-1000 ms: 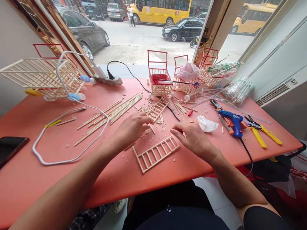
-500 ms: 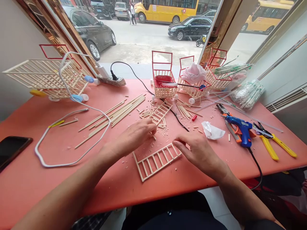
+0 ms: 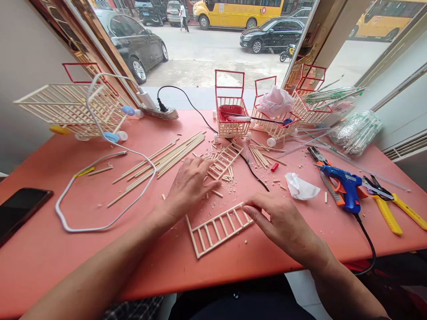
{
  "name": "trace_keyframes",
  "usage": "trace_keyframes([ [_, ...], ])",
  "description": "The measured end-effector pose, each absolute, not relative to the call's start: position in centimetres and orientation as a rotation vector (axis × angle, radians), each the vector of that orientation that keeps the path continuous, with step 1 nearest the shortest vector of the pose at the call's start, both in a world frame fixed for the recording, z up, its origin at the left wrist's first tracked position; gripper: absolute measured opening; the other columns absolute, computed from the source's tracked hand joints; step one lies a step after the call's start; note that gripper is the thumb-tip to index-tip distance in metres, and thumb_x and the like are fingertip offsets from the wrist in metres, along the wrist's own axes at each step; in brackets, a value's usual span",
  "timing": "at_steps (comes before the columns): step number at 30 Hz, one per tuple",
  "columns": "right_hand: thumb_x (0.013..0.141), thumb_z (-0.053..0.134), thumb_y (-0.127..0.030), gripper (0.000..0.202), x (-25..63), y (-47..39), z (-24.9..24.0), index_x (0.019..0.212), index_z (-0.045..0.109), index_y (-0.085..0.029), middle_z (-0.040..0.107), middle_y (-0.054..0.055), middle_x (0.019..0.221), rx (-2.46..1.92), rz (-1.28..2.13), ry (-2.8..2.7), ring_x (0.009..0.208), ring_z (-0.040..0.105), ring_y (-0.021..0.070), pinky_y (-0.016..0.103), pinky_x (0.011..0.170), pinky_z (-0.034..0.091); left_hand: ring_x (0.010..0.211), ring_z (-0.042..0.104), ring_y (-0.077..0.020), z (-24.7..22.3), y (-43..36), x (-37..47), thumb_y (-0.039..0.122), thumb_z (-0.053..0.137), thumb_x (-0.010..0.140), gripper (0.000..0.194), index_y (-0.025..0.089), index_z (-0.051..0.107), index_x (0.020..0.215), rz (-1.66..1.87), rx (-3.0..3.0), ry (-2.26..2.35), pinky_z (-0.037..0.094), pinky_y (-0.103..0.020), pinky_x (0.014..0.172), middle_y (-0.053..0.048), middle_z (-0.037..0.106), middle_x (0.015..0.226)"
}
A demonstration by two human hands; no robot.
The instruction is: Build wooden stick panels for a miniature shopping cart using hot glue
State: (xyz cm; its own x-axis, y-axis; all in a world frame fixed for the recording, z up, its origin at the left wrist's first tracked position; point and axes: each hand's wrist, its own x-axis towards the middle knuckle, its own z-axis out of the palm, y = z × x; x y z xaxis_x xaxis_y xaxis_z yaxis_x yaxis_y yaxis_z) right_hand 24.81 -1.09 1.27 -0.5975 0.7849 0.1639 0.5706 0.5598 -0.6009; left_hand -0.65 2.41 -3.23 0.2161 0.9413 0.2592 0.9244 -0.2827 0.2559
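Note:
My left hand (image 3: 188,180) lies low over the table, palm down with fingers stretched and apart, beside a pile of short wooden sticks (image 3: 228,174). Its thumb is near a short loose stick (image 3: 217,193). My right hand (image 3: 283,224) has thumb and forefinger pinched at the right end of a ladder-like stick frame (image 3: 218,240), which lies flat in front of me. A longer stick crosses the frame's left end. A second small ladder frame (image 3: 223,161) rests on the pile, past my left fingertips.
Long sticks (image 3: 182,153) and a white cable (image 3: 63,218) lie left, near a phone (image 3: 25,209). Small stick carts (image 3: 232,122) stand at the back. A blue glue gun (image 3: 347,182), yellow-handled pliers (image 3: 387,213) and crumpled paper (image 3: 302,186) are at right, on the pink table (image 3: 150,275).
My left hand has spread its fingers and shifted forward and left toward the stick pile. My right hand stays at the frame's end. The whole view has shifted slightly.

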Motion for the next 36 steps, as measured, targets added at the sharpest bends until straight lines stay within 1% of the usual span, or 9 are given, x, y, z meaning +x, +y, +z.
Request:
trace_keyframes([
  [3,0.104,0.060,-0.021,0.018,24.8,-1.1,1.3,0.091,0.071,-0.017,0.074,0.002,0.086,-1.102,0.712,-2.384,0.078,0.066,0.0155,0.026,0.073,0.044,0.113,0.058,-0.0360,-3.1,2.6,-0.1,0.041,0.077,0.092,0.047,0.014,0.066,0.129,0.549,2.417,1.884,0.047,-0.049,0.103,-0.017,0.068,0.120],
  [7,0.105,0.060,-0.023,0.018,24.8,-1.1,1.3,0.091,0.071,-0.017,0.073,0.002,0.084,-1.118,0.735,-2.382,0.074,0.064,0.0145,0.026,0.070,0.043,0.114,0.057,-0.0361,-3.0,2.8,0.2,0.036,0.072,0.095,0.040,0.014,0.065,0.127,0.526,2.383,1.915,0.047,-0.048,0.102,-0.017,0.068,0.118],
  [10,0.105,0.060,-0.023,0.019,24.9,-1.1,1.2,0.090,0.070,-0.018,0.073,0.002,0.083,-1.116,0.732,-2.368,0.072,0.063,0.0142,0.026,0.070,0.042,0.110,0.059,-0.0354,-3.0,2.9,0.2,0.033,0.068,0.095,0.037,0.014,0.064,0.127,0.509,2.353,1.946,0.048,-0.047,0.100,-0.016,0.068,0.114],
  [14,0.105,0.060,-0.023,0.019,24.9,-1.0,1.1,0.089,0.070,-0.018,0.073,0.002,0.082,-1.116,0.719,-2.355,0.071,0.063,0.0144,0.026,0.070,0.041,0.106,0.061,-0.0329,-2.9,3.2,0.3,0.028,0.069,0.090,0.045,0.014,0.060,0.132,0.568,2.296,1.983,0.048,-0.044,0.098,-0.014,0.069,0.112],
  [17,0.104,0.060,-0.023,0.020,24.8,-0.8,1.0,0.086,0.069,-0.019,0.073,0.001,0.081,-1.118,0.694,-2.346,0.073,0.063,0.0149,0.027,0.071,0.041,0.102,0.063,-0.0306,-2.9,3.4,0.2,0.029,0.070,0.088,0.050,0.016,0.058,0.136,0.613,2.264,1.989,0.049,-0.042,0.096,-0.012,0.069,0.110],
  [24,0.104,0.061,-0.024,0.020,24.8,-0.6,0.8,0.086,0.069,-0.019,0.074,0.001,0.081,-1.151,0.673,-2.356,0.074,0.063,0.0156,0.028,0.072,0.040,0.117,0.064,-0.0330,-2.8,3.6,-0.5,0.030,0.069,0.090,0.054,0.014,0.056,0.139,0.593,2.265,1.913,0.050,-0.044,0.101,-0.017,0.070,0.120],
  [28,0.105,0.059,-0.027,0.023,24.9,-0.4,0.7,0.086,0.069,-0.019,0.074,0.002,0.083,-1.171,0.664,-2.364,0.075,0.063,0.0159,0.028,0.072,0.041,0.114,0.066,-0.0321,-3.0,3.7,-1.0,0.032,0.070,0.089,0.053,0.015,0.058,0.137,0.677,2.262,1.888,0.051,-0.044,0.100,-0.016,0.071,0.120],
  [32,0.105,0.058,-0.027,0.025,25.0,-0.1,0.7,0.085,0.069,-0.019,0.074,0.003,0.083,-1.194,0.614,-2.358,0.076,0.064,0.0165,0.028,0.072,0.041,0.111,0.066,-0.0316,-2.9,3.6,-1.5,0.026,0.069,0.084,0.061,0.013,0.055,0.142,0.691,2.247,1.898,0.051,-0.044,0.100,-0.015,0.071,0.121],
  [36,0.104,0.058,-0.027,0.023,25.2,0.2,0.8,0.086,0.070,-0.019,0.075,0.004,0.083,-1.239,0.588,-2.305,0.074,0.064,0.0165,0.028,0.071,0.041,0.105,0.067,-0.0302,-1.9,3.4,-1.8,0.025,0.067,0.083,0.063,0.011,0.056,0.143,0.672,2.144,1.918,0.052,-0.044,0.096,-0.013,0.072,0.113],
])
